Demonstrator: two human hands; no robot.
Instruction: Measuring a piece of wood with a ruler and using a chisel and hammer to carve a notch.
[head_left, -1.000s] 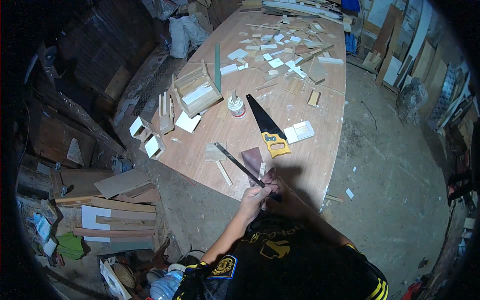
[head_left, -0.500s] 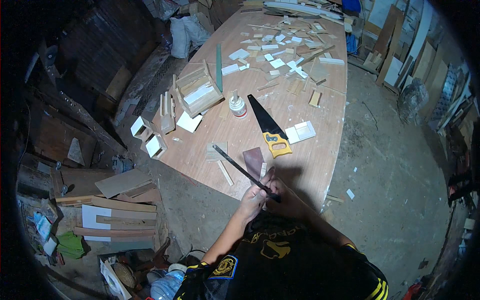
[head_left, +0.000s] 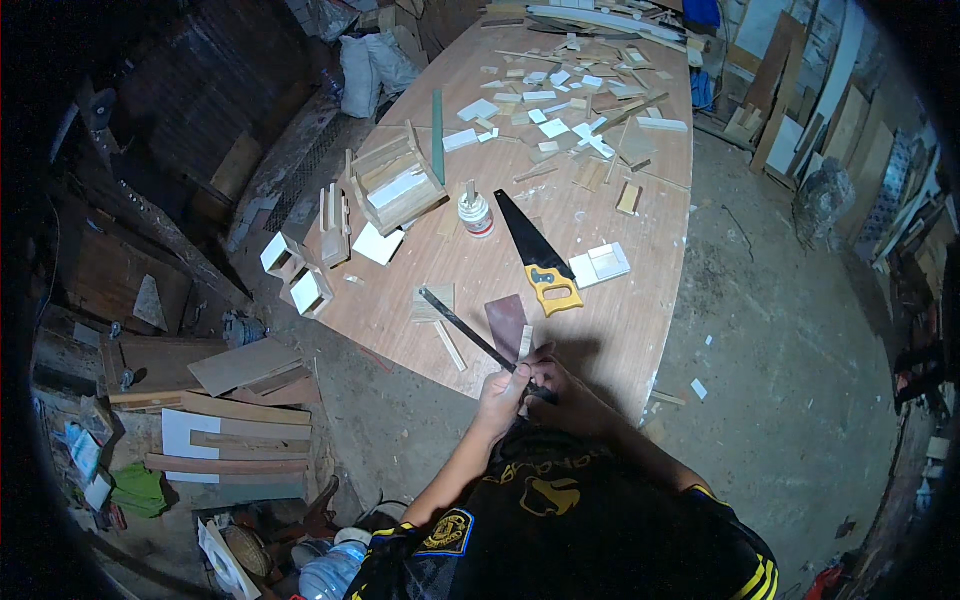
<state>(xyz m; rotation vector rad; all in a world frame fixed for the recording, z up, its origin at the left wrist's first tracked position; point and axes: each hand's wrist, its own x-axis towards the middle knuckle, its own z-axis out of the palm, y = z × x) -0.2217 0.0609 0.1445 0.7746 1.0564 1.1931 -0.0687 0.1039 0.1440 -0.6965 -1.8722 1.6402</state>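
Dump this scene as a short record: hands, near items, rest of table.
left hand: gripping a long dark bar
right hand: at the bar's near end, grip partly hidden
bar direction: slants away to the left
by the hands: reddish-brown sheet, wood strip
saw: flat on the table, yellow handle nearest the person
beyond: white jar, wooden box
far part: scattered wood scraps

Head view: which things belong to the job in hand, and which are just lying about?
Likely in the job: dark strip, in the left hand; pale stick, near the right hand.

Apparently lying about: saw; white bottle; wooden box; offcuts.
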